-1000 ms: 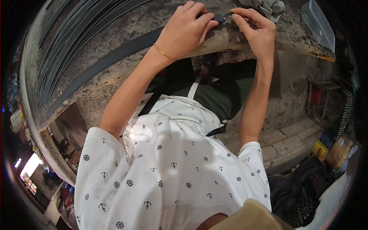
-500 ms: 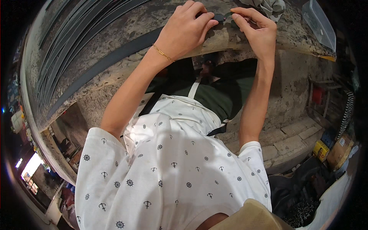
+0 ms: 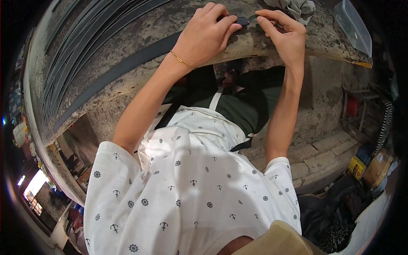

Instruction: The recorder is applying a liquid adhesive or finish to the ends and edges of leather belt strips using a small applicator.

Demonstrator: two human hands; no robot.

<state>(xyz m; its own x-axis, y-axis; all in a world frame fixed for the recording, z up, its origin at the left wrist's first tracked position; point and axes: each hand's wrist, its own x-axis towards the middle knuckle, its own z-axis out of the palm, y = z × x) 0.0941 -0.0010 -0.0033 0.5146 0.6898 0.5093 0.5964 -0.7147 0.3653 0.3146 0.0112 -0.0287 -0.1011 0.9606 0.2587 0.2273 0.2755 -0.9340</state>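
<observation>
My left hand (image 3: 206, 34) is closed on a long flat black strap (image 3: 127, 63) that lies along the worktop's front edge, its short end (image 3: 242, 21) poking out past my thumb. Just to the right of that end, my right hand (image 3: 280, 36) pinches a small, thin, dark greenish piece (image 3: 253, 18) between thumb and forefinger, too small to make out clearly. Many narrow dark strips (image 3: 72, 51) with pale stitched-looking lines lie in a bundle at the left of the stained worktop (image 3: 104, 46).
Grey crumpled cloth (image 3: 299, 8) and a clear plastic box (image 3: 352, 32) sit at the worktop's right. Below right are a metal frame (image 3: 359, 108), a yellow box (image 3: 356, 167), cardboard (image 3: 378, 170) and black material (image 3: 323, 208). My legs are under the worktop.
Both hands stay almost in place, with only slight shifts of my right fingertips beside the strap end. A small red spot at that end shows less clearly now.
</observation>
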